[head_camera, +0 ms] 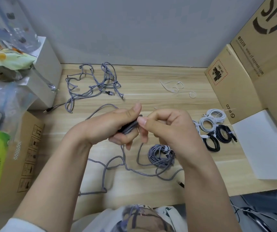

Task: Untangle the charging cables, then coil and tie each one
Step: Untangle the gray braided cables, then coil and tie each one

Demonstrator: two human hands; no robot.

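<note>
Our left hand (117, 124) curls its fingers round a small bundle of grey cable (131, 127), thumb stretched along the top. Our right hand (164, 126) meets it from the other side, thumb and forefinger pinching the same bundle at its end, the other fingers curled in. Both hands hang above the table (151, 77), near its middle.

From the bundle the cable's loose length (117, 163) drops to the wood and wanders in slack loops toward the near edge, one plug (181, 184) lying by our right forearm. Just beside that forearm rests a grey coil (159, 154) already bound with a pale tie.

To the right sit two white coils (211, 118) and two black coils (218, 137), close together. Farther back on the left lies a tangled heap (92, 82) of grey cable. Several loose ties (176, 87) lie at the back right. Cardboard boxes (251, 72) stand along the right side.
</note>
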